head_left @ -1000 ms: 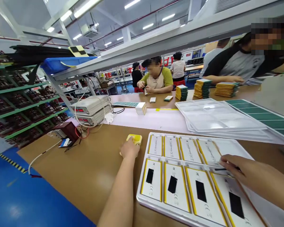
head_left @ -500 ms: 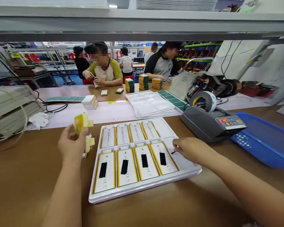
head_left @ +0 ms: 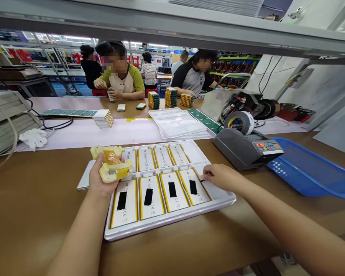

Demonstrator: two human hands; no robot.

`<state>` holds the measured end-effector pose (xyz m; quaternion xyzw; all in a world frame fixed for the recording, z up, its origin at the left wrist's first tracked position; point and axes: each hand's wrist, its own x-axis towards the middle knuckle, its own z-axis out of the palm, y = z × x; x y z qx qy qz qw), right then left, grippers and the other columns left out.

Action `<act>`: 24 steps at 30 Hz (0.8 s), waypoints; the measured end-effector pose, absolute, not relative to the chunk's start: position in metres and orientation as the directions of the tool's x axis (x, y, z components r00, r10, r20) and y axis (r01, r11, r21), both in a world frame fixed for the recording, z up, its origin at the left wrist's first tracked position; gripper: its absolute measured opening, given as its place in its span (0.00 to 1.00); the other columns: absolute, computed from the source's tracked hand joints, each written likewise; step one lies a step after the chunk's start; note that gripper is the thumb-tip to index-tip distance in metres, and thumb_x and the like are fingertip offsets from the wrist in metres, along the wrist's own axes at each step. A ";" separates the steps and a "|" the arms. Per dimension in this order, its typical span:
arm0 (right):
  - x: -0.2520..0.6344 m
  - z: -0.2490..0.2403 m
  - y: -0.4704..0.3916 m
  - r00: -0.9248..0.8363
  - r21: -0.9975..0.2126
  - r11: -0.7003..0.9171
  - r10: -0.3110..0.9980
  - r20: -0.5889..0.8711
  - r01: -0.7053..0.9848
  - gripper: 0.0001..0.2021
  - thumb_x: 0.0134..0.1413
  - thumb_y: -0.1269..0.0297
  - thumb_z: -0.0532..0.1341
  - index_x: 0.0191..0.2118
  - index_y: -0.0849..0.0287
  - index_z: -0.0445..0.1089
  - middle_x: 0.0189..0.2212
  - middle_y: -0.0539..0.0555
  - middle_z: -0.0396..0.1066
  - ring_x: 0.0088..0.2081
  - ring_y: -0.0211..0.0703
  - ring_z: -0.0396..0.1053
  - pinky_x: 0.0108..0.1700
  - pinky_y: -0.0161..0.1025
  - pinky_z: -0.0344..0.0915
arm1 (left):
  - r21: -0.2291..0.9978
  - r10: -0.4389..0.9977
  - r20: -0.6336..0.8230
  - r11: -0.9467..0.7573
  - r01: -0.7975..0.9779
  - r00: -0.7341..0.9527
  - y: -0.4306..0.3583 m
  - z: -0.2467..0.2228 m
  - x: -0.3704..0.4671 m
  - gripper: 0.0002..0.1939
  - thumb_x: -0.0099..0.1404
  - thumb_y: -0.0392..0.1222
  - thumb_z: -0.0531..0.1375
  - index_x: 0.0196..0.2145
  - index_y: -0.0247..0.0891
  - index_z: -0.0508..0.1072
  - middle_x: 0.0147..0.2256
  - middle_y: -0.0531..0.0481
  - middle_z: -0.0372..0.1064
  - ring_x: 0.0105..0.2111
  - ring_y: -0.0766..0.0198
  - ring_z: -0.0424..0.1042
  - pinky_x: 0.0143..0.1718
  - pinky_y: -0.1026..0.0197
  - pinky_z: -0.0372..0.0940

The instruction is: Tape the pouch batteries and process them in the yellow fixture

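My left hand (head_left: 102, 180) is closed around a cream-yellow plastic fixture (head_left: 111, 164) with amber tape on it, over the left edge of a white plastic tray (head_left: 172, 227). In the tray lie two rows of flat white battery packs (head_left: 149, 197) with yellow edges. Each pack in the near row carries a black tape patch (head_left: 148, 197); the visible far-row packs (head_left: 145, 159) have none. At the tray's right side my right hand (head_left: 218, 176) has its fingers pinched on a small dark strip, apparently black tape, mostly hidden by the fingers. White flat pieces (head_left: 86, 174) lie left of the tray.
A grey tape dispenser (head_left: 244, 147) and a blue basket (head_left: 310, 168) stand to the right. Behind are stacked white trays (head_left: 178, 122), a battery stack (head_left: 103, 118) and a white glove (head_left: 33, 138). Co-workers sit across the table. A shelf beam (head_left: 161, 28) crosses overhead.
My left hand has moved right, and the fixture is turned so that its taped face shows over the tray's left edge. My right hand keeps its pinch beside the tray. The view has shifted slightly.
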<state>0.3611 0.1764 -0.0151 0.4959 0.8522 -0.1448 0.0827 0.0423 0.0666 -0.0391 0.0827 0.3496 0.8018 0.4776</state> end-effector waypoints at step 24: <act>0.139 0.032 0.138 -0.771 -0.373 0.710 0.636 -0.026 0.598 0.16 0.51 0.51 0.53 0.35 0.58 0.69 0.36 0.53 0.70 0.33 0.42 0.67 0.31 0.35 0.60 | 0.496 0.976 -0.007 -0.185 -0.848 -0.217 0.050 -0.051 0.037 0.23 0.59 0.55 0.50 0.44 0.37 0.69 0.39 0.41 0.70 0.42 0.51 0.68 0.44 0.47 0.61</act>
